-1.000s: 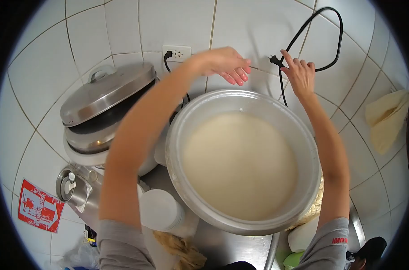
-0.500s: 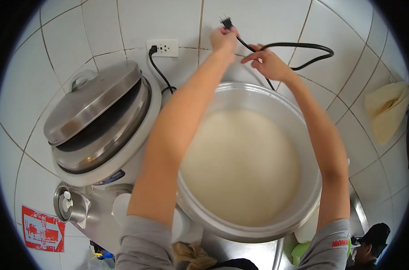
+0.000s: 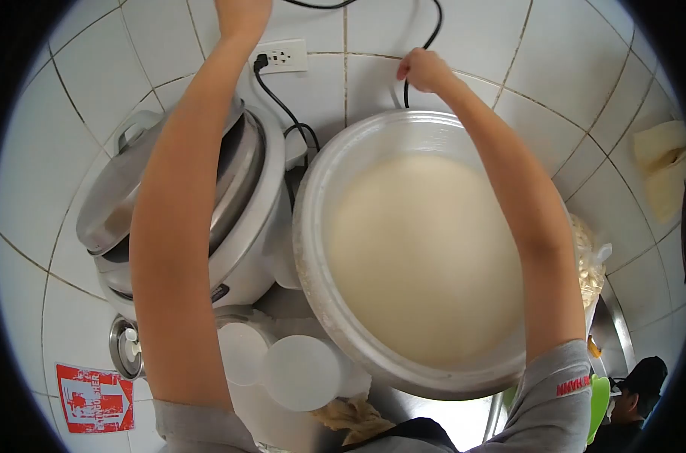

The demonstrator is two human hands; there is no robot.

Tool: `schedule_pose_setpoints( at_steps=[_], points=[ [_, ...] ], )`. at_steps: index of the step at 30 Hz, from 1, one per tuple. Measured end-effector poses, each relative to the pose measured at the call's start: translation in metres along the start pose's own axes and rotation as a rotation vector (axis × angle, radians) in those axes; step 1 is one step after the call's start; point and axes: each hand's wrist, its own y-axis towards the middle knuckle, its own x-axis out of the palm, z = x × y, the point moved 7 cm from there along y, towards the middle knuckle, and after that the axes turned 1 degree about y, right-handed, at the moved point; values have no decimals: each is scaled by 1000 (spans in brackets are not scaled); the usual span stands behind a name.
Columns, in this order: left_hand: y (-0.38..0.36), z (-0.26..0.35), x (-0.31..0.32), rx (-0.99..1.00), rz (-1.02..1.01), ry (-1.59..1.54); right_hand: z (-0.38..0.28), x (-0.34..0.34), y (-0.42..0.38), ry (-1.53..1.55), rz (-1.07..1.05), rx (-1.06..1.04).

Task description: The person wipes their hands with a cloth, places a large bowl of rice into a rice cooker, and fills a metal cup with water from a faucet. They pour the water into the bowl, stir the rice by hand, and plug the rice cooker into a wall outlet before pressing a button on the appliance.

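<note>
My left hand (image 3: 243, 16) is at the top edge, above the wall outlet (image 3: 286, 57); its fingers are cut off by the frame. Beside it, a black power cord (image 3: 320, 6) leaves the view and loops back on the right. The cord moves with this hand, so it appears closed on the plug end, though the plug is out of sight. My right hand (image 3: 427, 70) is closed around the same cord, behind a large round metal pot (image 3: 310, 279). Cloudy whitish liquid (image 3: 426, 257) fills much of the pot.
Left of the pot stands a wide cooker (image 3: 256, 264) with a tilted metal lid (image 3: 120, 200). Another black plug (image 3: 261, 62) sits in the outlet. White round lids (image 3: 304, 374) lie in front, near a brown cloth (image 3: 350, 419). A person in a black cap (image 3: 645, 375) is at lower right.
My left hand has moved left and up, carrying the plug end out of view. My right hand has shifted slightly left and up and closed on the cord. The view has shifted.
</note>
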Motion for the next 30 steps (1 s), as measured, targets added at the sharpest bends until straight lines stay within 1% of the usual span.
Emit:
schedule_pose_setpoints(
  at_steps=[1,2,3,4,5,7,8,10,11,12,13,14,15,17,18,20,21,22,23,25,26,28,30],
  points=[
    [1,-3,-1,7,-2,7,-18,9,-1,-14,-91,-78],
    [-1,3,4,26,-106,50,-32,8,-7,-5,-96,-85],
    [-4,5,9,44,-211,92,-45,18,-18,-50,-292,-94],
    [-11,-2,13,-49,-321,151,-56,24,-31,-98,-488,-103],
    [-18,-10,13,-49,-322,159,-59,22,-31,-95,-489,-111],
    [-39,-42,33,-110,-548,260,-64,15,-30,-125,-526,-189],
    [-46,-51,34,-111,-540,269,-70,9,-30,-129,-522,-200],
    [-58,-54,39,-4,-548,286,-69,-11,-30,17,-423,-43],
    [-66,-57,40,-9,-544,284,-63,-17,-32,88,-377,42],
    [-78,-63,43,-93,-617,299,-60,-8,-15,17,-202,-157],
    [-89,-68,46,-174,-689,310,-50,18,-9,9,-201,-148],
    [-97,-71,45,-237,-732,340,-51,33,-4,-73,-74,-245],
    [-102,-72,46,-232,-727,331,-66,28,-8,-153,54,-344],
    [-117,-86,51,-330,-881,435,-77,33,-33,-75,10,-264],
    [-118,-86,52,-323,-887,436,-86,32,-40,-170,25,-334],
    [-129,-91,50,-368,-910,542,-84,24,-49,-130,41,-331],
    [-132,-93,51,-368,-920,539,-83,21,-52,-103,65,-335],
    [-134,-97,53,-394,-960,573,-78,18,-50,-114,130,-335],
    [-136,-103,55,-420,-999,607,-75,14,-52,-113,130,-330],
    [-139,-107,59,-419,-996,606,-66,7,-50,-69,31,-273],
    [-140,-108,62,-421,-992,607,-62,2,-52,-69,33,-268],
    [-143,-110,66,-390,-973,624,-61,-10,-60,-114,134,-353],
    [-148,-111,68,-362,-966,642,-54,-22,-68,-124,132,-345]
  ],
)
